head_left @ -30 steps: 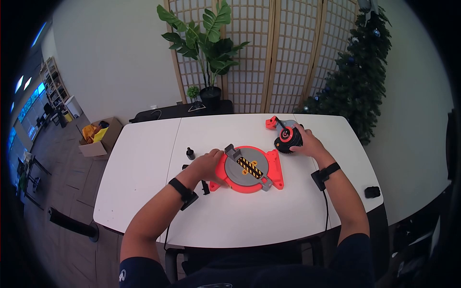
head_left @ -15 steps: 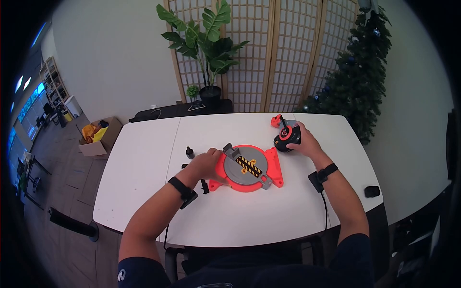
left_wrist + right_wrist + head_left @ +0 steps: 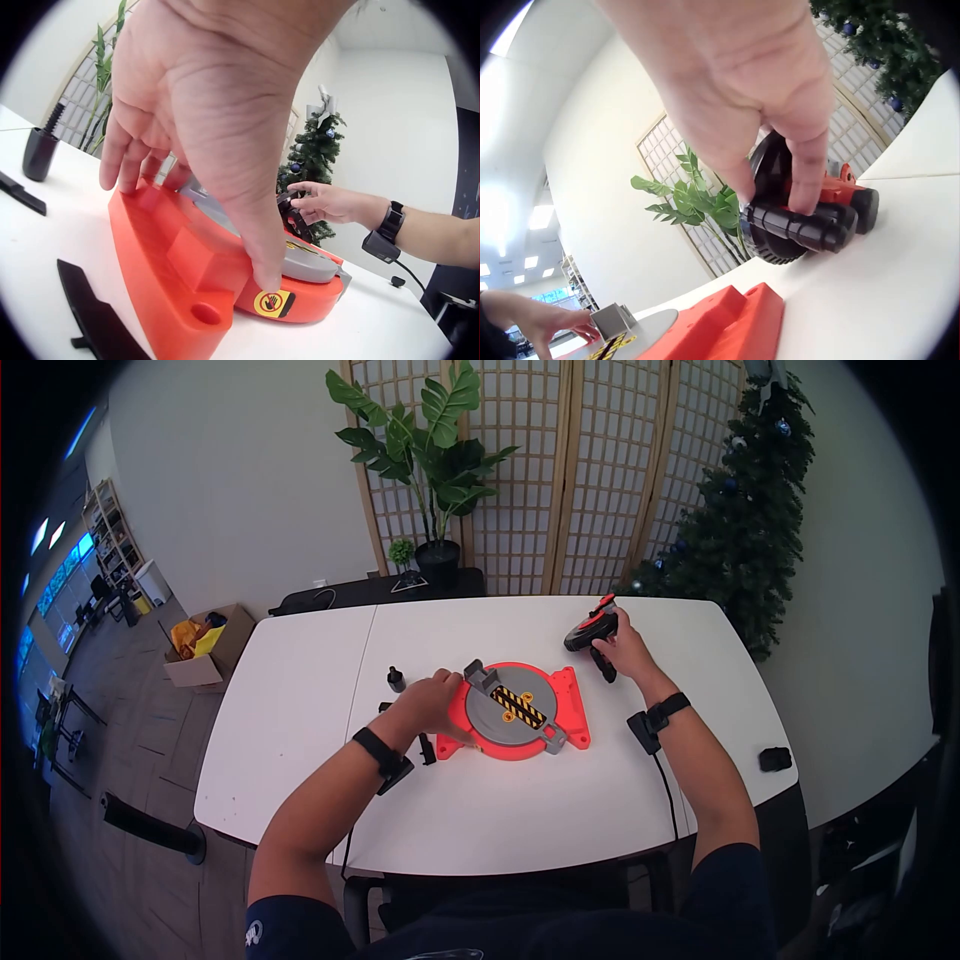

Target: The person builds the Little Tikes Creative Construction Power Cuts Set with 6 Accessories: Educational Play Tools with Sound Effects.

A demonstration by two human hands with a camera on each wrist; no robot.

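Observation:
A red base with a round grey plate (image 3: 490,722) and a yellow-black striped strip lies on the white table. My left hand (image 3: 430,706) grips its left side, the thumb on the red edge beside a yellow warning sticker (image 3: 273,303) in the left wrist view. Beyond the base to the right, my right hand (image 3: 629,653) holds a black and red saw-like part (image 3: 592,630) with a toothed disc. In the right wrist view, thumb and fingers pinch this part (image 3: 795,226) at its black housing, close over the table.
A black knob with a threaded stem (image 3: 396,680) stands left of the base. Black strips (image 3: 94,315) lie near the left hand. A small black object (image 3: 774,760) sits at the right table edge. Behind the table are a potted plant (image 3: 438,560) and a decorated tree.
My right hand has turned the black and red part, so its disc no longer faces the head camera and a black handle shows below. The left hand and base have hardly moved.

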